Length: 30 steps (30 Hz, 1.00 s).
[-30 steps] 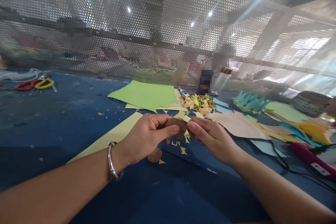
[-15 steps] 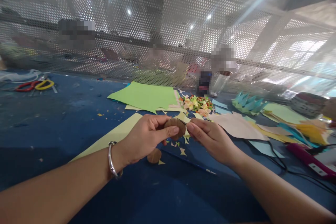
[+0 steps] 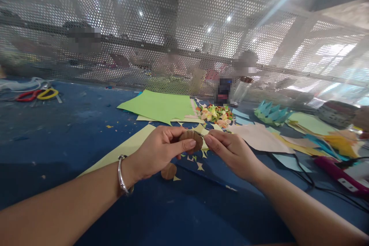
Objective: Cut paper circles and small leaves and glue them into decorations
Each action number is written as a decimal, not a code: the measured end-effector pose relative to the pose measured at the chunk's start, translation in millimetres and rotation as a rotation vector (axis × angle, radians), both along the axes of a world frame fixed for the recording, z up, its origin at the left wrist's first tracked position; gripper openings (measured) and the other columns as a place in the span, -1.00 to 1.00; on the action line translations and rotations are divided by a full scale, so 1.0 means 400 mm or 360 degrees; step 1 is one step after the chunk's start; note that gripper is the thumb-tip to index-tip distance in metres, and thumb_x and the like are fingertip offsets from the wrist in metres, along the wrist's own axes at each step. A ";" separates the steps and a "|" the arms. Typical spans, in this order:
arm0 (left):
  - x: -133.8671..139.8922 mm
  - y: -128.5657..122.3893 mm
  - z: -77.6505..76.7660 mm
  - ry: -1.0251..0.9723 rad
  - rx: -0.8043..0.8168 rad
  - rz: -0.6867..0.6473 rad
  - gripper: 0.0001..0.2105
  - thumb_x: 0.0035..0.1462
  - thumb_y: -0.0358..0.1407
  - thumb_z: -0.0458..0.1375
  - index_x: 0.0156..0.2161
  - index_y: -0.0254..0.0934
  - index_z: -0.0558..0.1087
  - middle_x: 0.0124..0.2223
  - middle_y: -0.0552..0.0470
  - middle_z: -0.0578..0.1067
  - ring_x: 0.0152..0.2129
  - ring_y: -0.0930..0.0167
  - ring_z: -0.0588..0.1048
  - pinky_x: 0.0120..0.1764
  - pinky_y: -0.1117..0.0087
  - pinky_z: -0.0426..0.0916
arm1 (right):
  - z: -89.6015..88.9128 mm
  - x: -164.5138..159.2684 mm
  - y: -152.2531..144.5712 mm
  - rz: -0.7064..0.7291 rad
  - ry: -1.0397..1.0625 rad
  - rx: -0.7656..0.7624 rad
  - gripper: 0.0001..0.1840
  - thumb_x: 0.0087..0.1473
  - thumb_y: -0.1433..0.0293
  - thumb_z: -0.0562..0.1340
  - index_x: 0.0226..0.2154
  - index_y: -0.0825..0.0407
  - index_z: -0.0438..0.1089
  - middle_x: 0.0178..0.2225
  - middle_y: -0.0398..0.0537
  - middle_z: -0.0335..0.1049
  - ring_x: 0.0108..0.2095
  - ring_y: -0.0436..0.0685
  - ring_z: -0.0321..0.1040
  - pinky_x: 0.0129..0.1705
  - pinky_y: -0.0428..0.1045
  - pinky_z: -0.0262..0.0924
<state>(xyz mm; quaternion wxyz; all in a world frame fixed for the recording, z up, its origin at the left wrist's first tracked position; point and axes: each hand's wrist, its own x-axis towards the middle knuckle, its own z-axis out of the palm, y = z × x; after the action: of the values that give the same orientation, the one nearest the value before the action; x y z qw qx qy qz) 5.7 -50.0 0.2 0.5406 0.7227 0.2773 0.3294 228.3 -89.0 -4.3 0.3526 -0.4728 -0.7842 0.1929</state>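
Observation:
Between the thumb and fingers of my left hand point(image 3: 158, 148), which wears a silver bangle, is a round brown disc point(image 3: 191, 141) with a ribbed face. My right hand point(image 3: 233, 152) pinches a thin dark tool point(image 3: 198, 133) whose tip meets the disc's upper right edge. Most of that tool is hidden by the fingers, so its kind does not show. A second brown disc point(image 3: 168, 171) lies on the blue table below my left hand. Beside it rest a small pale paper scrap point(image 3: 177, 178) and a slim blue stick point(image 3: 207, 178).
Beyond my hands lie green paper point(image 3: 161, 103), a pile of small paper flowers point(image 3: 216, 113) and cut scraps. To the right are pink paper point(image 3: 263, 138), a folded blue-green paper piece point(image 3: 271, 113) and a magenta power strip point(image 3: 340, 175) with cables. Scissors point(image 3: 47, 93) lie far left.
The disc in my left hand has turned slightly, and the thin tool's tip shows a little more along its upper edge. Both hands stay almost in place.

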 end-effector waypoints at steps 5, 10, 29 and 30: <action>-0.001 0.003 -0.003 0.0021 0.0022 -0.0012 -0.80 0.25 -0.21 0.22 -0.31 -0.33 0.54 -0.39 0.08 0.47 -0.47 0.54 0.33 -0.40 0.52 0.28 | -0.003 0.001 0.001 -0.0013 -0.0015 -0.0002 -0.48 0.37 0.05 0.03 -0.52 0.00 0.06 -0.54 -0.26 -0.07 -0.51 -0.03 -0.09 -0.47 -0.06 -0.11; 0.003 0.008 -0.006 0.0061 0.0062 0.0013 -0.79 0.25 -0.20 0.22 -0.29 -0.34 0.54 -0.38 0.07 0.47 -0.47 0.53 0.31 -0.41 0.50 0.26 | 0.002 -0.001 -0.002 -0.0029 -0.0036 -0.0005 -0.48 0.37 0.06 0.03 -0.53 -0.01 0.03 -0.55 -0.27 -0.08 -0.51 -0.03 -0.11 -0.48 -0.06 -0.12; 0.004 0.004 0.006 0.0073 0.0006 -0.0057 -0.78 0.22 -0.21 0.22 -0.31 -0.37 0.55 -0.41 0.08 0.42 -0.51 0.51 0.26 -0.41 0.43 0.16 | 0.003 -0.001 -0.001 -0.0011 -0.0065 0.0030 -0.49 0.37 0.06 0.04 -0.53 -0.01 0.08 -0.56 -0.26 -0.04 -0.52 -0.03 -0.07 -0.48 -0.05 -0.11; 0.004 0.003 0.008 0.0076 -0.0003 -0.0058 -0.78 0.21 -0.21 0.22 -0.31 -0.37 0.55 -0.41 0.08 0.42 -0.51 0.51 0.26 -0.41 0.43 0.16 | 0.004 -0.001 -0.002 -0.0012 -0.0071 0.0032 -0.49 0.37 0.06 0.04 -0.53 -0.01 0.08 -0.56 -0.26 -0.04 -0.52 -0.03 -0.07 -0.48 -0.05 -0.12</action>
<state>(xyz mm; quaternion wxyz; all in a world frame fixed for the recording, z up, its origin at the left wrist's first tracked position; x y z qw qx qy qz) 7.4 -48.7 3.5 0.5403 0.7348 0.2772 0.3020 227.8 -89.6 -2.8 0.3404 -0.4764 -0.7919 0.1732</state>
